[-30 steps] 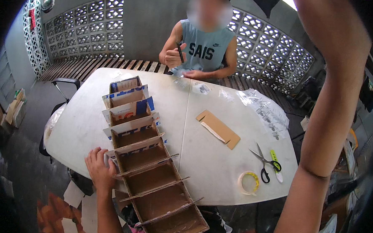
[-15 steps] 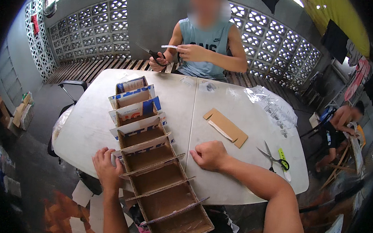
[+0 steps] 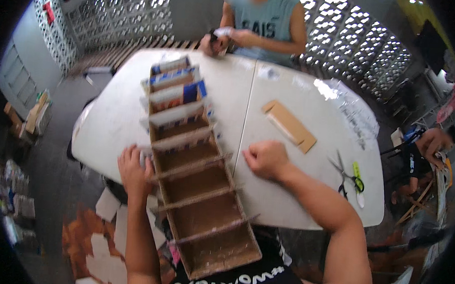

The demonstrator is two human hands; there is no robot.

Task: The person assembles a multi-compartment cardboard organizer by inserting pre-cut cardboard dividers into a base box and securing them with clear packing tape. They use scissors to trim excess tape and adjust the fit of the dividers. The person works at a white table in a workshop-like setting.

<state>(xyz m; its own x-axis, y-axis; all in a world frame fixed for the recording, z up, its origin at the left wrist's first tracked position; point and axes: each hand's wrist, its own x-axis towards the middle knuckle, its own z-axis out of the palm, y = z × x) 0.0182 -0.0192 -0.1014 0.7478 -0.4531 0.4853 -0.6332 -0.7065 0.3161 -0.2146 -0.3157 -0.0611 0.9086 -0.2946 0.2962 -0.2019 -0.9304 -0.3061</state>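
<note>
A long cardboard box [image 3: 199, 214], split by upright cardboard dividers into a row of compartments, stretches from my lap up over the white table [image 3: 109, 130]. Its far dividers carry blue, white and orange print. My left hand [image 3: 135, 170] rests at the table's edge against the box's left side, fingers loosely stretched, with nothing visible in it. To the right of the box my right hand [image 3: 266, 158] lies on the table, curled into a fist with nothing showing in it. A notched cardboard strip [image 3: 289, 126] lies beyond that fist.
Black-handled scissors [image 3: 345, 176] and a green-and-white cutter [image 3: 358, 185] lie at the right. Clear plastic packaging [image 3: 350, 110] covers the far right corner. Across the table a person [image 3: 267, 28] holds a dark-handled tool. Another person [image 3: 432, 153] sits at far right. Cardboard pieces [image 3: 103, 259] litter the floor.
The view has tilted downward, so the table sits higher and the seated person's head is mostly cut off. That person's hands have come together. Both my hands keep their places.
</note>
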